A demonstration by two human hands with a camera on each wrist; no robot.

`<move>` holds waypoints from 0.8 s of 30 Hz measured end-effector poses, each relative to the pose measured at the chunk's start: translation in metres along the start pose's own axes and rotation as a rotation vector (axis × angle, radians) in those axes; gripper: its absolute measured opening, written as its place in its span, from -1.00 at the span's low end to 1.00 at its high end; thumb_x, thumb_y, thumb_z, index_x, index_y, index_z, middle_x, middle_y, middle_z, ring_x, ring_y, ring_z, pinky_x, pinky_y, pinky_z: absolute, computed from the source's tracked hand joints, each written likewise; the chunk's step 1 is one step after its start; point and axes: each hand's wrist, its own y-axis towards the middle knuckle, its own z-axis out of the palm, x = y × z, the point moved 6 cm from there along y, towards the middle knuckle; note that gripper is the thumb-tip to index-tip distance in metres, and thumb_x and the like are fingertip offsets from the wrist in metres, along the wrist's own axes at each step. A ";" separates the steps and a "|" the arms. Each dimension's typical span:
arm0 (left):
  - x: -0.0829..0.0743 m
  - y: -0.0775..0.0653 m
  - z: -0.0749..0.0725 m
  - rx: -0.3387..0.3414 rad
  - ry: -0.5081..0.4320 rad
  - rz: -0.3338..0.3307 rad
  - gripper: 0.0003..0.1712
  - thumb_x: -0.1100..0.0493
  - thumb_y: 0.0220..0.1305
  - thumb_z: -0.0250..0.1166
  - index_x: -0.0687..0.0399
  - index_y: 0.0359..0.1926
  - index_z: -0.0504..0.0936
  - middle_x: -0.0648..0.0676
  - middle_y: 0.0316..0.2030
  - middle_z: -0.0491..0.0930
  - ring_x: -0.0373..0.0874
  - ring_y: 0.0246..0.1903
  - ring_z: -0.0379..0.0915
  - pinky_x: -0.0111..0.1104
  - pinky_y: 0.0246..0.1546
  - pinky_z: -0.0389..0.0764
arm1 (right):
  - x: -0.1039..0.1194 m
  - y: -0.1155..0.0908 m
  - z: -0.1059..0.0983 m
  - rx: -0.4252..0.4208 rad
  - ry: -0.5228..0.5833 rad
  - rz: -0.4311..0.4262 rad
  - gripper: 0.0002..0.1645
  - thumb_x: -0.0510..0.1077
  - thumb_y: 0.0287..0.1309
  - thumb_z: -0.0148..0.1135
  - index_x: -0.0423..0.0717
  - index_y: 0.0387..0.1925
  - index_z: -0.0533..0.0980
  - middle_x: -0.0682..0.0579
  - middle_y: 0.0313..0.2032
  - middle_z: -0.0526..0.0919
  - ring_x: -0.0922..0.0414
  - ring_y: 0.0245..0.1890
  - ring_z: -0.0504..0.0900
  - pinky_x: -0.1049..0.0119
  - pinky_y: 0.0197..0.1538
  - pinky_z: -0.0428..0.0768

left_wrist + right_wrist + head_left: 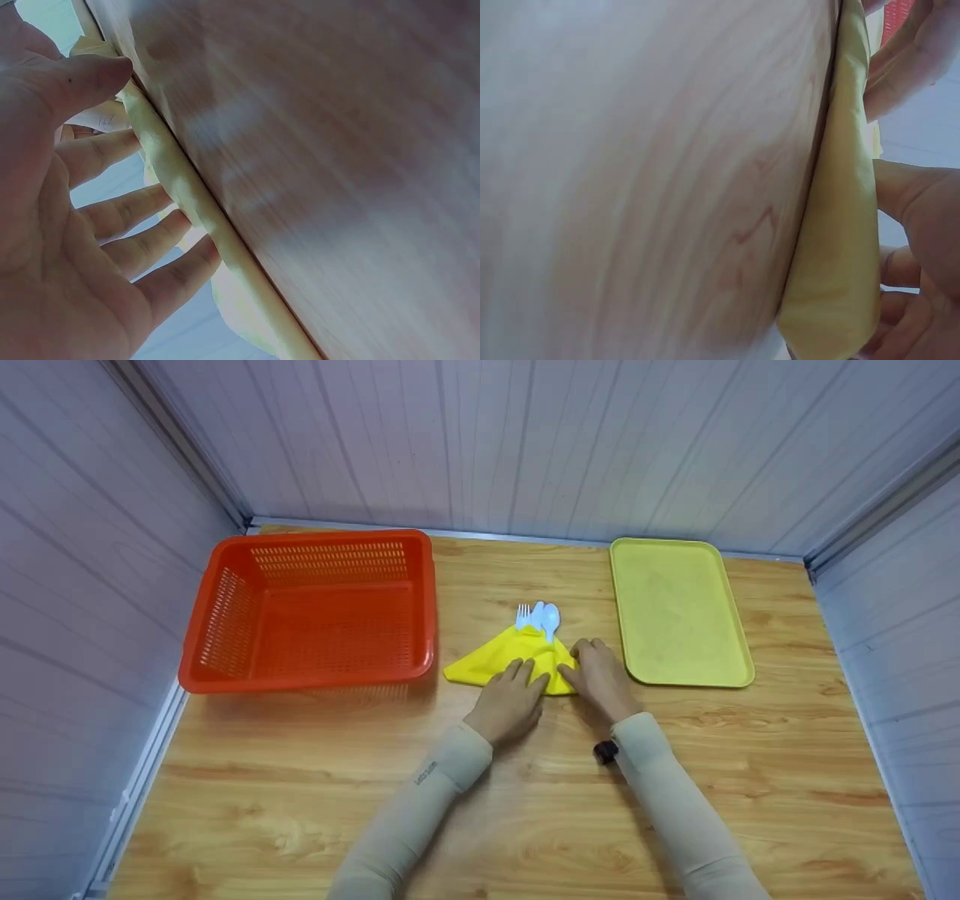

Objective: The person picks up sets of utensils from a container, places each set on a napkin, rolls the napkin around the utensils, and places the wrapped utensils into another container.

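A yellow cloth napkin (487, 660) lies folded to a rough triangle on the wooden table. From its top edge stick out the heads of a pale plastic fork (523, 616), a spoon (551, 619) and, between them, what looks like a knife (537, 613); their lower parts are hidden in the cloth. My left hand (510, 701) rests on the napkin's near edge with fingers extended and spread. At the right corner, my right hand (602, 679) pinches the cloth between thumb and curled fingers. In the right wrist view, the napkin (836, 247) forms a thick rolled edge beside the thumb.
An orange-red plastic basket (307, 684) with slotted walls stands to the left. On the right lies a yellow rectangular tray (679, 611), close to my right hand. Pale panel walls (480, 450) border the table (540, 825) at the back and both sides.
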 end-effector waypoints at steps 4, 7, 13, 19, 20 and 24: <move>0.000 0.000 0.000 0.021 -0.004 -0.012 -0.40 -0.05 0.50 0.09 -0.03 0.46 0.34 0.24 0.43 0.23 0.17 0.41 0.15 0.01 0.29 0.35 | 0.000 0.000 0.000 0.002 0.010 0.021 -0.53 0.02 0.28 0.33 -0.31 -0.02 0.51 -0.20 -0.16 0.50 -0.06 -0.26 0.52 0.06 -0.14 0.57; 0.000 0.000 0.000 0.036 -0.001 -0.021 -0.40 -0.06 0.50 0.08 -0.04 0.47 0.32 0.23 0.44 0.22 0.16 0.41 0.13 0.02 0.30 0.34 | -0.002 -0.001 0.000 0.012 0.024 0.026 -0.51 0.04 0.30 0.31 -0.30 0.00 0.48 -0.18 -0.19 0.48 -0.04 -0.30 0.49 0.09 -0.19 0.55; 0.000 0.001 0.001 0.034 -0.005 -0.030 -0.42 -0.05 0.50 0.08 -0.05 0.46 0.35 0.22 0.44 0.23 0.16 0.41 0.14 0.01 0.29 0.35 | -0.010 -0.004 0.000 0.050 0.084 0.020 -0.51 0.08 0.34 0.26 -0.27 -0.02 0.46 -0.10 -0.35 0.52 0.03 -0.41 0.48 0.18 -0.35 0.49; 0.000 0.002 0.001 0.033 0.003 -0.035 -0.41 -0.06 0.50 0.08 -0.05 0.46 0.35 0.22 0.44 0.23 0.15 0.41 0.14 0.00 0.30 0.35 | -0.017 -0.007 -0.002 0.091 0.166 0.046 -0.56 0.13 0.31 0.27 -0.20 -0.22 0.52 -0.06 -0.34 0.57 0.07 -0.41 0.48 0.23 -0.34 0.46; 0.000 0.002 0.001 0.032 0.002 -0.037 -0.41 -0.06 0.50 0.08 -0.05 0.46 0.35 0.22 0.44 0.24 0.15 0.41 0.14 0.00 0.29 0.35 | -0.018 -0.007 -0.003 0.092 0.174 0.045 -0.56 0.14 0.30 0.27 -0.20 -0.25 0.53 -0.05 -0.34 0.56 0.08 -0.41 0.47 0.25 -0.34 0.45; 0.000 0.003 0.001 0.028 -0.004 -0.038 -0.42 -0.06 0.50 0.09 -0.04 0.45 0.36 0.22 0.43 0.25 0.16 0.40 0.15 0.01 0.29 0.36 | -0.022 -0.011 -0.003 0.095 0.206 0.042 -0.56 0.16 0.29 0.28 -0.18 -0.29 0.51 -0.04 -0.37 0.53 0.09 -0.42 0.46 0.28 -0.36 0.42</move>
